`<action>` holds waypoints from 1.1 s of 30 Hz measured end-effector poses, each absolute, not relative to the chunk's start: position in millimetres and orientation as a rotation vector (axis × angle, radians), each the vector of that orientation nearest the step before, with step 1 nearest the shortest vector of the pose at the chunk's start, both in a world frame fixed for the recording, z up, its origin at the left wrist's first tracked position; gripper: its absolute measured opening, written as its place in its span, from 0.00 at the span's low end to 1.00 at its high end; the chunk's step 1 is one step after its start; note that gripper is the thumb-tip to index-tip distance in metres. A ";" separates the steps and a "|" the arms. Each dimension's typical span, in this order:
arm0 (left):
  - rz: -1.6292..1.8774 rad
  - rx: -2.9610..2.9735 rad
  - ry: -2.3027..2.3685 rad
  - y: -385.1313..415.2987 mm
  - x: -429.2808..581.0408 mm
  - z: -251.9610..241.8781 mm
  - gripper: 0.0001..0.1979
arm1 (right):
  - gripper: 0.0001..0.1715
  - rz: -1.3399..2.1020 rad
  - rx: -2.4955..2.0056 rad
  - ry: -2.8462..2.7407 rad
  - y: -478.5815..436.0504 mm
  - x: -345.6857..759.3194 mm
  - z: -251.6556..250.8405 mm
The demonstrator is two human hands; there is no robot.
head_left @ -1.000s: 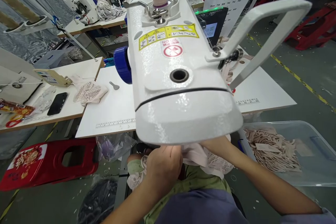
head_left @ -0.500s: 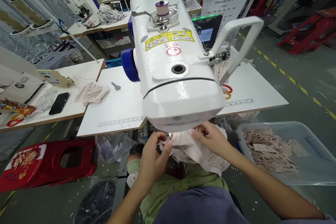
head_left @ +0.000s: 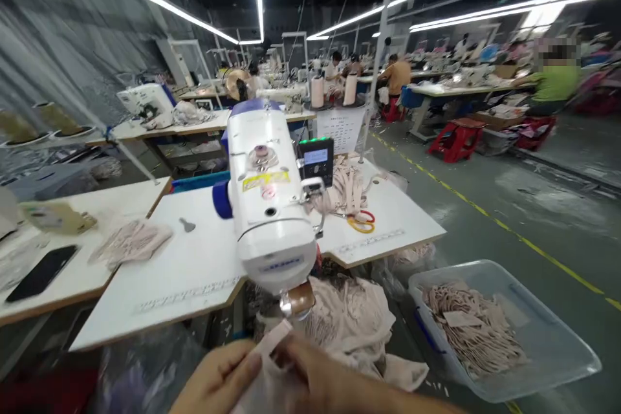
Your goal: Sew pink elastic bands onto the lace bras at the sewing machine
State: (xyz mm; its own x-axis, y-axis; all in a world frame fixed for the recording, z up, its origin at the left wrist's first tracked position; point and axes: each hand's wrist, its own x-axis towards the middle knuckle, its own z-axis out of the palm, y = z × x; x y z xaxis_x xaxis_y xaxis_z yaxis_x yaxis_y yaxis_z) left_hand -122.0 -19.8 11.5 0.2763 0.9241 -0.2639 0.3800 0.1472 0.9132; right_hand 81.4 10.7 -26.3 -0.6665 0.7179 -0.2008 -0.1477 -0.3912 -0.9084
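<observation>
A pale beige fabric piece [head_left: 274, 352] is held up in front of me at the bottom of the view. My left hand [head_left: 218, 372] pinches its left edge between thumb and fingers. On the other side my right hand [head_left: 325, 369], smeared by motion, is closed on the same fabric; its fingertips are partly hidden. Just beyond both hands is the head of a white sewing machine [head_left: 272, 239], apart from the cloth I hold. More beige lace fabric [head_left: 349, 317] lies heaped under and right of the machine head.
A clear plastic bin [head_left: 577, 362] with beige strips stands on the right. On the white table [head_left: 194, 265] are scissors [head_left: 361, 223], beige straps [head_left: 349, 187] and a small grey tool [head_left: 187, 225]. A black phone [head_left: 43, 273] lies left. Several people sit at machines farther back.
My view has tilted up and back, showing the wider room. Both hands have drawn the fabric piece away from beneath the machine head towards me.
</observation>
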 end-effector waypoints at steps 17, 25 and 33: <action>1.133 0.712 1.486 -43.9 -61.8 -82.4 0.24 | 0.10 0.993 -0.872 -2.055 -7.8 88.6 -108.1; 1.112 0.796 1.462 -53.0 -66.5 -55.1 0.18 | 0.17 0.976 -1.026 -2.117 1.4 100.4 -67.7; 0.894 0.962 1.466 -44.8 -65.7 -46.1 0.20 | 0.14 0.740 -0.898 -2.122 5.3 88.8 -78.6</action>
State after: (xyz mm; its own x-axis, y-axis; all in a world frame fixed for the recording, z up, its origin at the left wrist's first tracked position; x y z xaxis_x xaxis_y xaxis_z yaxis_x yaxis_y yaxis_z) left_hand -65.7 -44.8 -46.1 -0.0554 0.9237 -0.3791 0.0858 0.3827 0.9199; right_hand 88.8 5.3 -78.6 -0.5098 0.7716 0.3805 0.3674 0.5952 -0.7147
